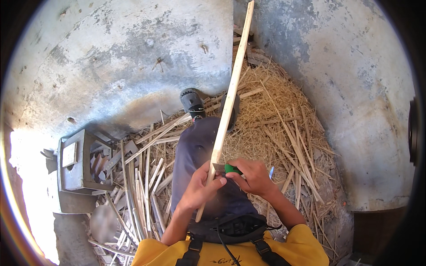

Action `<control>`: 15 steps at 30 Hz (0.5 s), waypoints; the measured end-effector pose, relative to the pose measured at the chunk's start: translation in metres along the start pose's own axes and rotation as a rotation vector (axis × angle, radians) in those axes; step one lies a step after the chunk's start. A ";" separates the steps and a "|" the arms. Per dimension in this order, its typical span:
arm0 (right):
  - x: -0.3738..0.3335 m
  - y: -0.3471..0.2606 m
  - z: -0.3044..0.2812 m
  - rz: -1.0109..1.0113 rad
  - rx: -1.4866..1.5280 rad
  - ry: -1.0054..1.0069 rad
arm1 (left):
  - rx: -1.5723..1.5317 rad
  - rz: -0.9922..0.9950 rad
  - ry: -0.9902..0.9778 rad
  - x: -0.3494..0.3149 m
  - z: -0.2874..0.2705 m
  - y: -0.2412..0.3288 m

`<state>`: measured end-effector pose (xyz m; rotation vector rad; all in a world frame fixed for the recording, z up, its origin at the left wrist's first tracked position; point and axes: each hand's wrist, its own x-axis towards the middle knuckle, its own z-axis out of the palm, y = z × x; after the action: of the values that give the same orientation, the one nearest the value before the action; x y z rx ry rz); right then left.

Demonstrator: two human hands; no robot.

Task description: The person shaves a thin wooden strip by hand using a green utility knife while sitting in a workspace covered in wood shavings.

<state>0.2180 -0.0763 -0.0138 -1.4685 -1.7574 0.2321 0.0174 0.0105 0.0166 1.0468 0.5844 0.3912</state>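
Note:
A long, pale wooden strip (pixel 232 84) slants from near my waist up to the top of the view, passing over my dark trousers. Near its lower end my left hand (pixel 202 186) is closed around it, the thumb pointing toward the blade. My right hand (pixel 253 175) grips a knife with a green handle (pixel 231 169). The short, dull grey blade (pixel 218 167) rests against the strip just above my left fingers. Part of the handle is hidden in my right palm.
Wood shavings (pixel 262 111) heap around my shoes (pixel 192 100). Split strips (pixel 144 195) lie on the left, more on the right (pixel 297 146). A boxy wooden frame (pixel 84 164) stands at far left. Worn grey-blue walls (pixel 133 53) enclose the corner ahead.

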 end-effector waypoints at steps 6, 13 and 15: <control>0.002 0.001 0.003 -0.003 -0.066 0.097 | 0.005 0.023 -0.015 0.000 0.002 -0.003; 0.004 -0.010 0.007 0.013 -0.184 0.161 | 0.256 0.130 0.104 0.004 0.000 -0.023; 0.005 -0.010 0.008 0.002 -0.220 0.193 | 0.337 0.182 0.105 0.005 -0.001 -0.025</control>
<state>0.2051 -0.0726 -0.0107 -1.5908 -1.6643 -0.1032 0.0213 0.0026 -0.0077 1.4150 0.6653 0.5208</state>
